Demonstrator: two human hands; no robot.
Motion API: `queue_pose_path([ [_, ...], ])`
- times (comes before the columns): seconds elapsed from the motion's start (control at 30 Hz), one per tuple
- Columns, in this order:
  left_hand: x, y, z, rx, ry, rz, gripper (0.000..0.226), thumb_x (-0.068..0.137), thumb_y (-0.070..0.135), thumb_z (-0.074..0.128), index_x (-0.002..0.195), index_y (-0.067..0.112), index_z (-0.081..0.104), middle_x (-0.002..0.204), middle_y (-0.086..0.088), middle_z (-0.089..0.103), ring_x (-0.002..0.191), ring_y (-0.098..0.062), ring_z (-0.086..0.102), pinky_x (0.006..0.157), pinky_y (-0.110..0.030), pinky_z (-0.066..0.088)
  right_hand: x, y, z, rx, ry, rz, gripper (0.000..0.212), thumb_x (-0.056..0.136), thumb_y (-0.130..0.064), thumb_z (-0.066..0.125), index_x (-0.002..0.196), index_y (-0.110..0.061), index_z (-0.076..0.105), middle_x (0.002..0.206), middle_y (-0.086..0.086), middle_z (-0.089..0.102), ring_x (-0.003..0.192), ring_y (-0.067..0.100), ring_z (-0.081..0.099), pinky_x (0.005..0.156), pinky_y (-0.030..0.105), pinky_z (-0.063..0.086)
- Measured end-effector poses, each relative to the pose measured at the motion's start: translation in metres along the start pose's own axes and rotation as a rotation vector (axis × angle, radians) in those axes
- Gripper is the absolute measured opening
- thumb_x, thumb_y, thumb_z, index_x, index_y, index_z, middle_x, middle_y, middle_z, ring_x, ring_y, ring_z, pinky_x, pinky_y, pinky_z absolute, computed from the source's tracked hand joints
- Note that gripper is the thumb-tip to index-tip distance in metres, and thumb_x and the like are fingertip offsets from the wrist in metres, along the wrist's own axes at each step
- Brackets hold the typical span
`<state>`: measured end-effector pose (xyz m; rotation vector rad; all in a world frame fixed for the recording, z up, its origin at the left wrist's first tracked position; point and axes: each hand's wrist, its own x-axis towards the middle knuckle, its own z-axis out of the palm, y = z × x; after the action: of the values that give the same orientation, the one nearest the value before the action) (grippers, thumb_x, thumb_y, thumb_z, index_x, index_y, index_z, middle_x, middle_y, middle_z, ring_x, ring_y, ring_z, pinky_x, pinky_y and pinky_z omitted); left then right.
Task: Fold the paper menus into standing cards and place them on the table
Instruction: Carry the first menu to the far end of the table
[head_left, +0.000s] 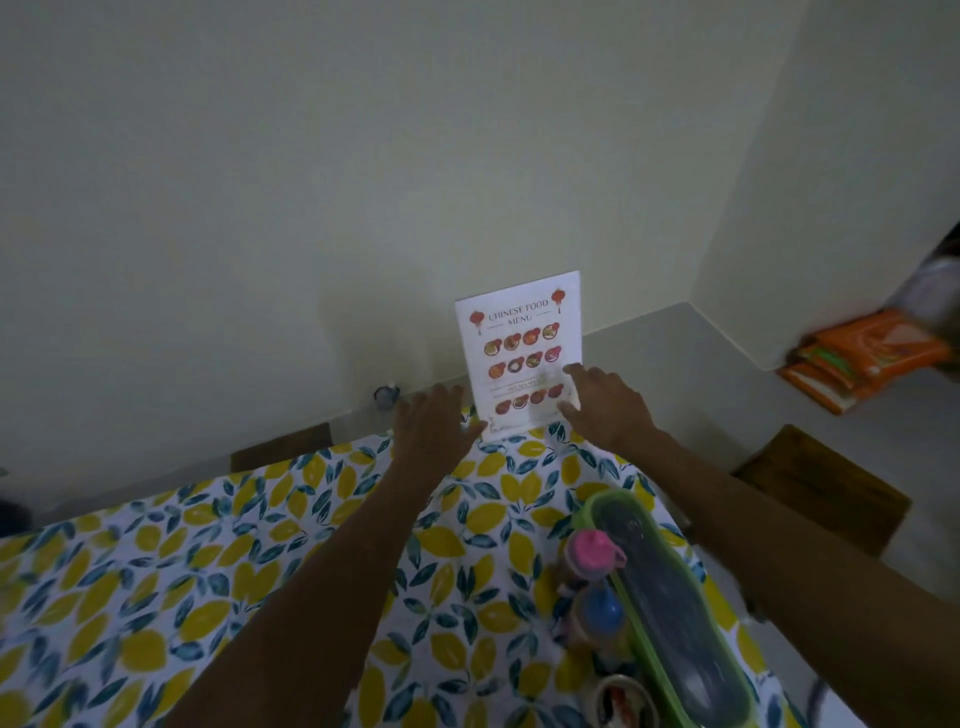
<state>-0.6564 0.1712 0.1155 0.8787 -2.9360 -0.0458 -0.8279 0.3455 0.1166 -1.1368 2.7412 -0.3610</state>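
Note:
A white paper menu (519, 332) headed "Chinese Food Menu", printed with rows of dishes, stands upright at the far edge of the table (156, 571), which wears a lemon-print cloth. My left hand (434, 423) rests just left of the menu's lower corner, fingers spread, thumb touching or nearly touching the bottom edge. My right hand (605, 400) is at the menu's lower right, fingers apart, fingertips against the sheet's right side. Neither hand is closed around the paper.
A green-rimmed oval tray (670, 597) lies on the table's right side, with a pink-capped bottle (592, 553) and a blue-capped bottle (602, 613) beside it. Orange packets (862, 358) sit on a ledge at right. A wooden stool (826, 483) stands right of the table.

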Motion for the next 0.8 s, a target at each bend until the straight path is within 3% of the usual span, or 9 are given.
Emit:
queue_pose_path([
  [0.17, -0.068, -0.030, -0.026, -0.009, 0.060, 0.034, 0.065, 0.088, 0.064, 0.049, 0.131, 0.016, 0.051, 0.124, -0.010, 0.059, 0.112, -0.034, 0.057, 0.094, -0.046, 0.041, -0.059, -0.056, -0.007, -0.150, -0.028, -0.050, 0.050, 0.092, -0.045, 0.050, 0.133, -0.017, 0.042, 0.127, 0.015, 0.057, 0.114, 0.038, 0.052, 0.092, 0.049, 0.048],
  [0.43, -0.222, -0.121, -0.047, -0.040, 0.020, -0.022, 0.074, 0.088, 0.069, 0.043, 0.144, 0.022, 0.040, 0.145, -0.010, 0.047, 0.130, -0.035, 0.046, 0.105, -0.050, 0.037, -0.181, -0.196, 0.024, -0.146, -0.071, -0.138, 0.063, 0.093, -0.049, 0.047, 0.144, -0.015, 0.033, 0.133, 0.018, 0.052, 0.119, 0.041, 0.049, 0.094, 0.051, 0.046],
  [0.6, -0.325, -0.201, -0.055, -0.023, -0.003, -0.113, 0.074, 0.090, 0.067, 0.042, 0.148, 0.022, 0.033, 0.150, -0.011, 0.041, 0.134, -0.034, 0.043, 0.108, -0.050, 0.033, -0.244, -0.299, 0.065, -0.134, -0.134, -0.221, 0.064, 0.093, -0.052, 0.046, 0.145, -0.018, 0.031, 0.136, 0.017, 0.051, 0.123, 0.041, 0.048, 0.095, 0.052, 0.048],
  [0.8, -0.422, -0.303, -0.062, -0.026, -0.026, -0.314, 0.074, 0.087, 0.071, 0.044, 0.144, 0.024, 0.039, 0.145, -0.008, 0.046, 0.131, -0.033, 0.045, 0.105, -0.050, 0.035, -0.292, -0.420, 0.112, -0.143, -0.179, -0.376, 0.064, 0.094, -0.052, 0.045, 0.145, -0.015, 0.033, 0.137, 0.018, 0.051, 0.124, 0.040, 0.048, 0.095, 0.050, 0.048],
])
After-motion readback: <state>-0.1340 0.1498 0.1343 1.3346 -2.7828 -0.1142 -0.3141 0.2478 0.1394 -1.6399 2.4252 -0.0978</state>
